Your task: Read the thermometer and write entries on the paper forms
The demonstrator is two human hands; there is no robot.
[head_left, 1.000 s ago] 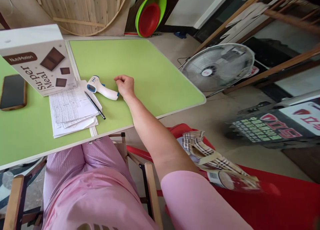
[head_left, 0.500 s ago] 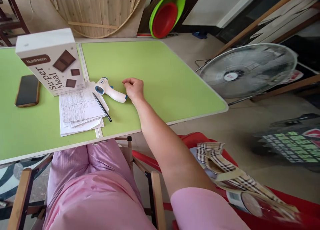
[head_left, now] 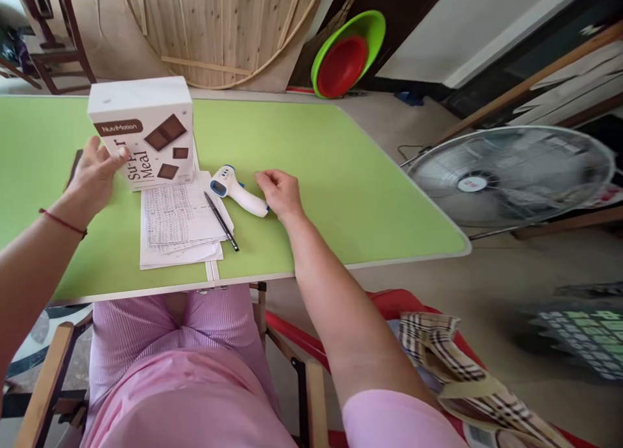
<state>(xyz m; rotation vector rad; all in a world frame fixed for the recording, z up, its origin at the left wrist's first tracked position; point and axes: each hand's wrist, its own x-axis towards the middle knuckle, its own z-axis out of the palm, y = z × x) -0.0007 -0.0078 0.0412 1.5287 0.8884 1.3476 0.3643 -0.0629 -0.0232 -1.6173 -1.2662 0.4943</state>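
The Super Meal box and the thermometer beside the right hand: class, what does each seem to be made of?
Super Meal box: likely printed cardboard, matte white with crisp folded edges and flat panels. The left hand touches its side.
Infrared thermometer: apparently moulded plastic, smooth and slightly glossy white with blue trim. The right hand rests at its handle end.

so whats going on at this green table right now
A person in pink sits at the green table. Their left hand is on the side of an upright white box with chocolate squares printed on it. Their right hand rests loosely curled at the handle end of a white and blue thermometer gun. Between the hands lie printed papers with a pen across them.
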